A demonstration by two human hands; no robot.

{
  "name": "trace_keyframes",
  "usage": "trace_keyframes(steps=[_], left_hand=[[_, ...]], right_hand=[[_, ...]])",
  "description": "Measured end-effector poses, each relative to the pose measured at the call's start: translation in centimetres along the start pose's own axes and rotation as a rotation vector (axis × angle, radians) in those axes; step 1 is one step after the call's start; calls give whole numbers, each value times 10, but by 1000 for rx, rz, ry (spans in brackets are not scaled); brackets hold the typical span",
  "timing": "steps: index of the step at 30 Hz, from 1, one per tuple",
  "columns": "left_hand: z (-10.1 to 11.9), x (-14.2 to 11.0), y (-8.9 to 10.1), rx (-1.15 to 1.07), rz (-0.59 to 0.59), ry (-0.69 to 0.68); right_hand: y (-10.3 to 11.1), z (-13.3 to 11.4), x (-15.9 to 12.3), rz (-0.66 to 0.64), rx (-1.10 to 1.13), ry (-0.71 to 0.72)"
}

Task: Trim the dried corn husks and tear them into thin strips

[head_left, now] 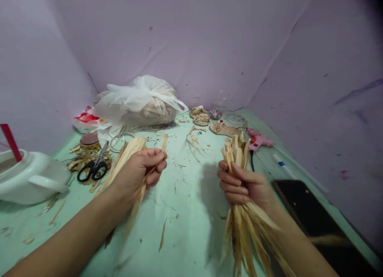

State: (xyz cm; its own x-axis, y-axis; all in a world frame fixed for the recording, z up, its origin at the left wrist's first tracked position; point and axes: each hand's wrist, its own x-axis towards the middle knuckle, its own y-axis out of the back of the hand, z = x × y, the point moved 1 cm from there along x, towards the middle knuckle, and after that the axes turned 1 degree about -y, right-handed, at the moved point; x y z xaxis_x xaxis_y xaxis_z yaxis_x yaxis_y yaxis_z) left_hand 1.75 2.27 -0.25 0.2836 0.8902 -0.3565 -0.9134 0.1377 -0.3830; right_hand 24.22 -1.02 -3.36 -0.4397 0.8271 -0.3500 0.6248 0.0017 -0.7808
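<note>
Between the thumb and fingers of my left hand (151,165) a dry corn husk strip (164,142) is pinched, its short end sticking up and its long tail hanging below. Behind that wrist lies a pile of flat husks (127,151) on the table, partly covered by my arm. My right hand (242,185) is wrapped round an upright bundle of husk strips (243,233); the even ends show above the fist and the loose tails fan out below it. The two hands are apart, with bare tabletop between them.
Black-handled scissors (95,167) rest on husk scraps at the left, near a white pot (32,179). A stuffed plastic bag (143,103) stands at the back. Woven pieces (224,129), a pink glue gun (259,140), a marker (284,166) and a black phone (302,205) lie on the right.
</note>
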Motion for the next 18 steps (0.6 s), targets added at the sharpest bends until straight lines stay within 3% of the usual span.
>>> trace_keyframes(steps=[2, 4, 7, 8, 10, 13, 14, 16, 18], left_hand=[[-6, -2, -5, 94, 41, -19], [-23, -7, -16, 165, 23, 73], [-49, -15, -35, 249, -109, 254], [-52, -17, -38, 332, -155, 260], [-46, -20, -38, 632, -181, 118], [-16, -20, -22, 1309, 33, -230], [-6, -18, -14, 1524, 144, -268], [6, -12, 2, 1799, 338, -167], [8, -5, 17, 1615, 444, -40]], right_hand=[[-3, 8, 0, 46, -103, 35], [-7, 23, 2, 103, -211, 45], [-13, 46, 7, 155, -358, 9], [-14, 50, 8, 177, -377, 14], [-16, 51, 9, 259, -364, 61], [-18, 45, 8, 371, -310, 111], [-19, 43, 7, 383, -300, 109], [-20, 42, 6, 359, -278, 80], [-20, 43, 6, 300, -246, 64]])
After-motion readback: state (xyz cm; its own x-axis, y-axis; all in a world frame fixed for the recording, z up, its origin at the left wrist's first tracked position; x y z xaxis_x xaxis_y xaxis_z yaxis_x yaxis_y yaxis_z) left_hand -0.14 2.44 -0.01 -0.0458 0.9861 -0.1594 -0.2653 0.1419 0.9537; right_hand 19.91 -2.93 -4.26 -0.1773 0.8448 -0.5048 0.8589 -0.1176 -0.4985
